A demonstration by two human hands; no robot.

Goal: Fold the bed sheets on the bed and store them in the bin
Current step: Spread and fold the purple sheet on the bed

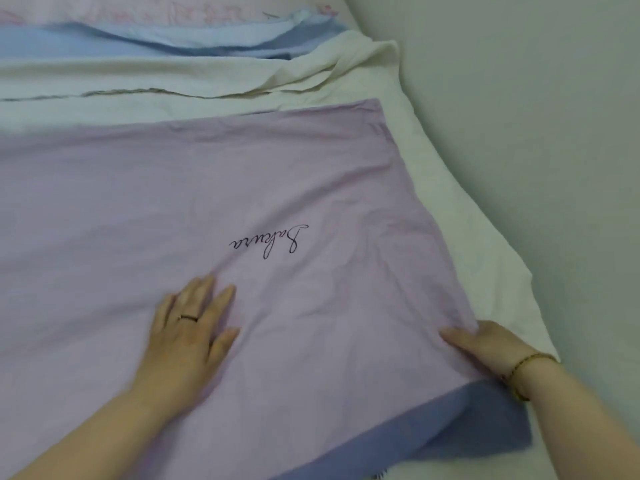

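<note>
Your lilac sheet (242, 188) lies spread on the bed, its left side cut off by the frame and its near edge running out of view under your forearms, so its full extent cannot be told. Your left hand (188, 327), ring (188, 318) on one finger, presses flat on the cloth with fingers spread, just short of the dark script lettering (270, 242). Your right hand (485, 348), a bracelet (523, 367) at the wrist, pinches the sheet's right edge: the thumb (457, 339) lies on top and the fingers are tucked out of sight beneath the cloth. The sheet's long side appears to run left to right across the bed, and the lettering reads upside down from where you stand. The far right corner is square and flat; the right edge slants from it down to your right hand. At the near right corner a darker blue layer (467, 420) shows from under the lilac, slightly blurred. A white sheet (450, 216) borders the lilac on the far and right sides, leaving a strip of room before the wall (536, 116). Beyond lie a rumpled blue sheet (104, 41) and a pink cloth (138, 8), cut off at the top
</note>
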